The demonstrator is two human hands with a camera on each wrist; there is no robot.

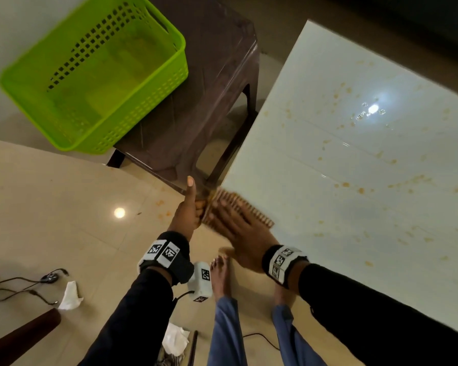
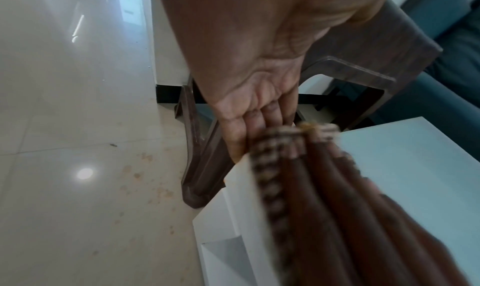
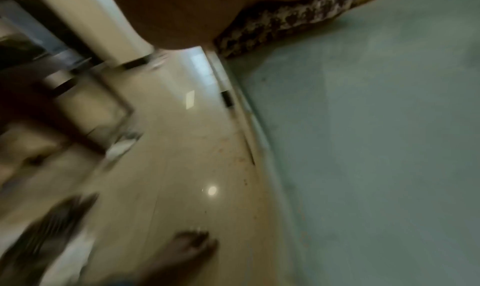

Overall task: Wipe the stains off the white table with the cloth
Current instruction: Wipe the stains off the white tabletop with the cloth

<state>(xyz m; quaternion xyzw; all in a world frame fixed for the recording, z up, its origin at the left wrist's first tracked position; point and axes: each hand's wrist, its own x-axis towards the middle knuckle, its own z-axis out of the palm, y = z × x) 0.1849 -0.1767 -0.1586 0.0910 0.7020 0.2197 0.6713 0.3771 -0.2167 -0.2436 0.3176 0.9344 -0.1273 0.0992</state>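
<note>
A glossy white table [image 1: 354,167] fills the right side, dotted with orange stains [image 1: 360,191]. A brown patterned cloth [image 1: 246,206] lies on its near-left corner. My right hand [image 1: 243,233] presses flat on the cloth with straight fingers. My left hand [image 1: 188,207] is just off the corner, thumb up, fingers curled on the cloth's overhanging end. The left wrist view shows my left hand [image 2: 259,74] reaching the cloth [image 2: 283,140] at the table [image 2: 402,167] corner, fingertips hidden behind it. In the blurred right wrist view, the cloth [image 3: 298,21] peeks from under my right hand [image 3: 182,12] on the table [image 3: 376,146].
A green perforated basket [image 1: 95,75] overhangs a brown plastic stool [image 1: 209,88] just left of the table. On the tiled floor lie orange spots [image 1: 161,207], crumpled white tissues [image 1: 70,295], cables [image 1: 24,283] and my bare feet [image 1: 220,276]. A dark wooden piece [image 1: 19,336] is at bottom left.
</note>
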